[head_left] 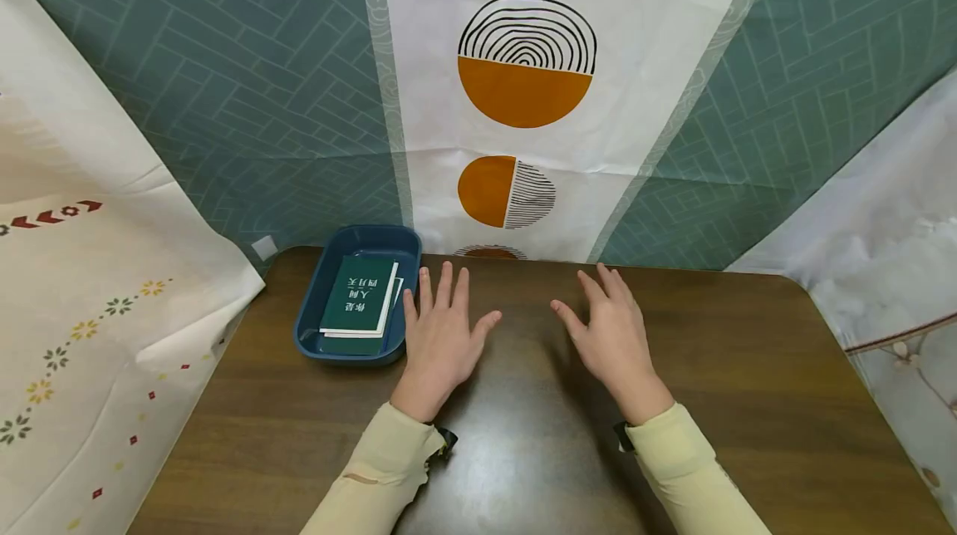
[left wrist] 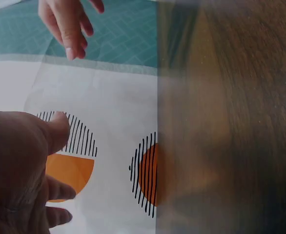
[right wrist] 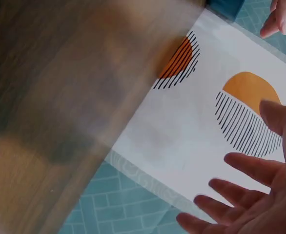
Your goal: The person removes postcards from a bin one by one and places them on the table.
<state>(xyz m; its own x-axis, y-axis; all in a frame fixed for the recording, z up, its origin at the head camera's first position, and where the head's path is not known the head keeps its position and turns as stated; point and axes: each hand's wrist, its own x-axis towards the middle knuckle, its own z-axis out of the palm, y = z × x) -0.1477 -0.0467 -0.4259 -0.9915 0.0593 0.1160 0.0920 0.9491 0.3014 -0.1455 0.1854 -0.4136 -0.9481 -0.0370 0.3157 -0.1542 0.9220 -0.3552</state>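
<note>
Both hands are held above the wooden table with nothing in them. My left hand (head_left: 443, 344), fingers spread, is just to the right of a blue tray (head_left: 305, 327). Inside the tray lie green books (head_left: 357, 294) in a small stack, the top one with white characters on its cover. To the right, across a gap, my right hand (head_left: 615, 337) also has its fingers extended and touches no object. In the left wrist view, part of the left hand (left wrist: 21, 170) shows at the left edge; the right wrist view catches the right hand (right wrist: 260, 190) with fingers apart.
The brown table (head_left: 748, 402) reaches back to a hanging cloth (head_left: 441, 103) with a white band and orange half circles. Another patterned white cloth (head_left: 90, 269) hangs along the left side, and a pale cloth (head_left: 890, 269) on the right.
</note>
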